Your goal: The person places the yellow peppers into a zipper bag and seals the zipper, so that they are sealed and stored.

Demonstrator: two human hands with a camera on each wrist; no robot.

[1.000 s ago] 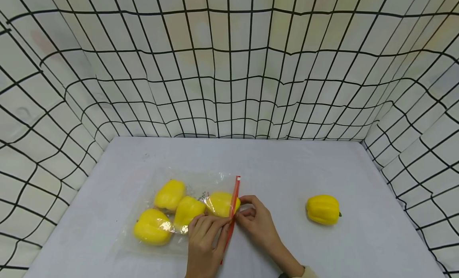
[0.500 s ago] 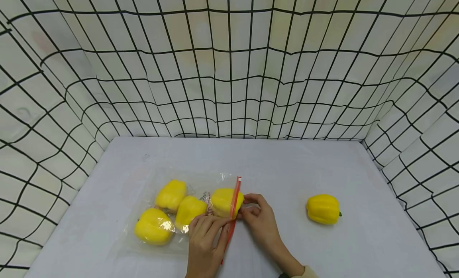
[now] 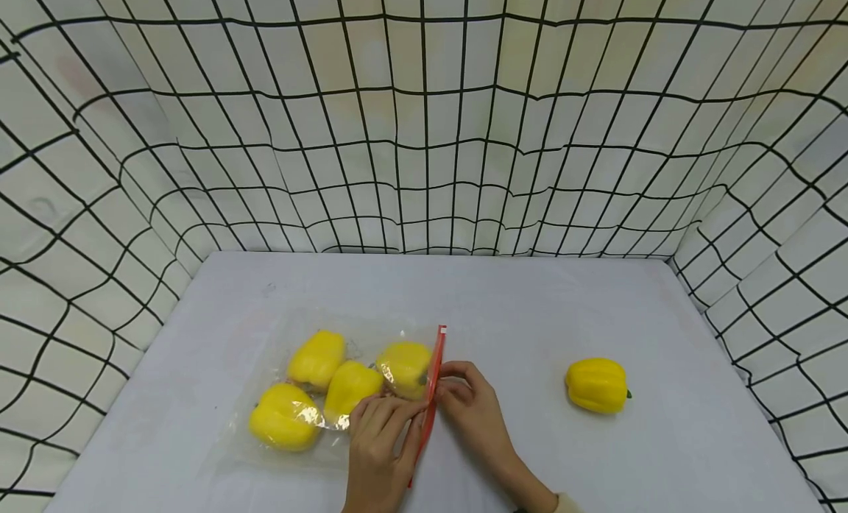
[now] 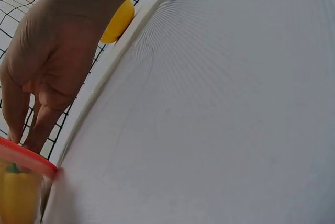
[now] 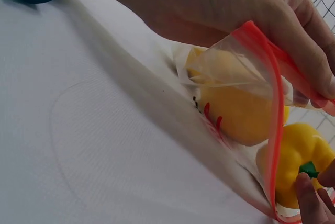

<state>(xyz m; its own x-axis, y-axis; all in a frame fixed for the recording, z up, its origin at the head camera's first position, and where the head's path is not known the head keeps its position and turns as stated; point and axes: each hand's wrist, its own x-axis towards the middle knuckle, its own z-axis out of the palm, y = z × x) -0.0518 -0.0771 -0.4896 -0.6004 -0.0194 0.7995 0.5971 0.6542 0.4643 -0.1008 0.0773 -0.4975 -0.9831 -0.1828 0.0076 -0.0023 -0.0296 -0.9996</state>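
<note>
Already four yellow peppers [image 3: 344,384] lie inside the clear zip bag [image 3: 278,454], whose red-edged mouth [image 3: 432,384] both the left hand [image 3: 380,443] and right hand [image 3: 473,414] pinch, while a fifth pepper [image 3: 596,385] waits well right of the bag.

Between your two hands [image 3: 424,417] ran the red-orange zip strip [image 3: 430,395] of a clear plastic bag [image 3: 265,454]. Just left of your grip, four bright yellow peppers [image 3: 350,386] showed through the film, the nearest one with a green stem. Well to the right of your grip lay another yellow pepper [image 3: 596,385] on the pale grey table [image 3: 530,307]. The walls [image 3: 424,130] beyond were cream with a black grid.
</note>
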